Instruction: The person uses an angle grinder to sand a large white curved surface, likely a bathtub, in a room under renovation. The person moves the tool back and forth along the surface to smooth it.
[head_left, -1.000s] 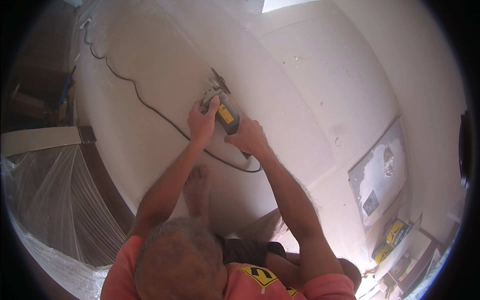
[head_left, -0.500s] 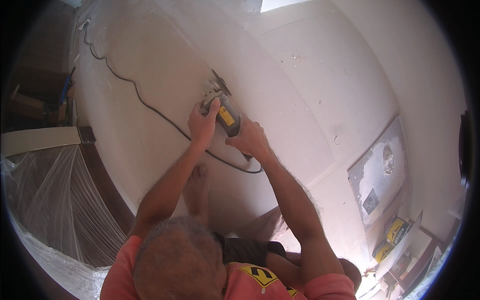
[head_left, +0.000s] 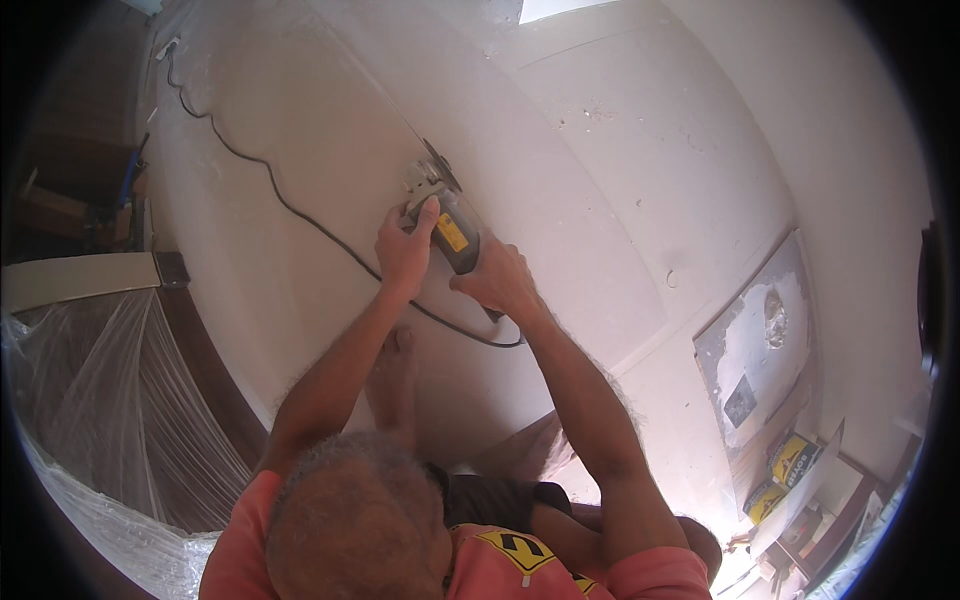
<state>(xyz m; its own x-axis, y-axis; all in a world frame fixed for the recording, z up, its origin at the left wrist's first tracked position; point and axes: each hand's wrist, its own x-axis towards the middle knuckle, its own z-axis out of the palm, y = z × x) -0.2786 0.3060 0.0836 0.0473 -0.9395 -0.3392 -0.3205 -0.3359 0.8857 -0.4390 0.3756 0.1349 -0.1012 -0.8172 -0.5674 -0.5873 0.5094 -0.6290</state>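
In the middle of the view is an angle grinder (head_left: 453,234), with a dark body and a yellow label. My left hand (head_left: 404,252) grips its head end near the metal gear housing, thumb on top. Around the rear of the body my right hand (head_left: 500,274) is wrapped. The grinder's thin disc (head_left: 441,165) stands on edge against the pale flat surface (head_left: 560,230), in line with a long straight line running toward the upper left. Whether the disc is spinning I cannot tell. A black cord (head_left: 330,237) trails from the rear of the tool to the upper left.
My bare foot (head_left: 397,365) rests on the surface below my left hand. Left stands furniture draped in clear plastic sheeting (head_left: 120,400). A stained board (head_left: 765,335) lies at the right, near yellow-and-black boxes (head_left: 790,462). Small debris (head_left: 587,114) dots the surface; the air looks hazy.
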